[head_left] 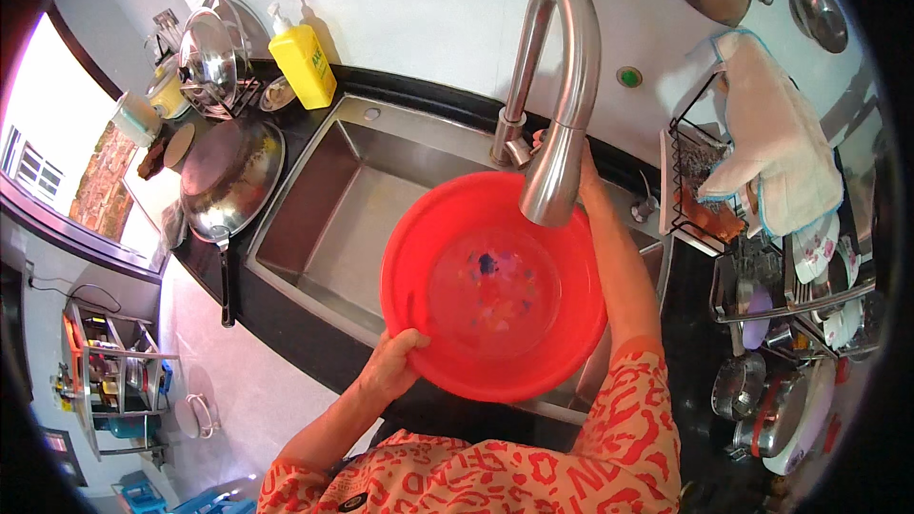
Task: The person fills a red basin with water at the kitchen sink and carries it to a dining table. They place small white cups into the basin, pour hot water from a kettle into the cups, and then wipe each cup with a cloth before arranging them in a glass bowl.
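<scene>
While the red basin [495, 290] sits over the steel sink [324, 219], I steady it under the faucet [557, 86].
My left hand [392, 362] grips its near rim; my right hand [583, 167] reaches behind the spout, grip hidden, cannot tell.

The round red plastic basin [495, 290] sits upright over the steel sink, directly under the faucet spout. It holds clear water with small coloured bits at the bottom.

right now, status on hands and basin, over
Left hand grips red basin rim. Right hand behind faucet, grip unclear. Basin over sink, under spout.
</scene>
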The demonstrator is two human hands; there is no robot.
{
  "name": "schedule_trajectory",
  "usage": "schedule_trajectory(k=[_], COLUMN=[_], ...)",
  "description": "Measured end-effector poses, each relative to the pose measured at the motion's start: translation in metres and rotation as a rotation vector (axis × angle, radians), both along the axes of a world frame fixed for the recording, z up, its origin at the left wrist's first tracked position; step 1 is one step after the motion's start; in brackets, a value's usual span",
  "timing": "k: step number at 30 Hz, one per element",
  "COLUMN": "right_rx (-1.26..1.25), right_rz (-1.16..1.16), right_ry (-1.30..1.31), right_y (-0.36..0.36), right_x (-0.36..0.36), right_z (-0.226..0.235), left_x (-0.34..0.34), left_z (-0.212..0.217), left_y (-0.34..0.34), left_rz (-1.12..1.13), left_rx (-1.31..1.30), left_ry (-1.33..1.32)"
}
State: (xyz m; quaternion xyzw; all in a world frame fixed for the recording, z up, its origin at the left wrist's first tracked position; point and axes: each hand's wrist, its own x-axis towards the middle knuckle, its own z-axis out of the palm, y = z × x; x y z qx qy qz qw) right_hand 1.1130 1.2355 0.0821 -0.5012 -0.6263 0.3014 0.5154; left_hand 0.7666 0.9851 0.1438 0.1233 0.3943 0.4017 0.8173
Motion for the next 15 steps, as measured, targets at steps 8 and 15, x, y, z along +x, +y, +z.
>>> schedule_trajectory(k=[8, 15], right_rx=[0.018, -0.175], right_rz=[-0.089, -0.022], right_ry=[-0.38, -0.32], right_y=[-0.044, -0.073], right_x=[-0.021, -0.003], right_z=[0.051, 0.051], left_x=[0.0, -0.002], left_z=[-0.003, -0.003], left_y=[-0.003, -0.007], left_rz=[-0.002, -0.035], left_rx=[-0.015, -0.005], left_ry=[0.022, 0.001])
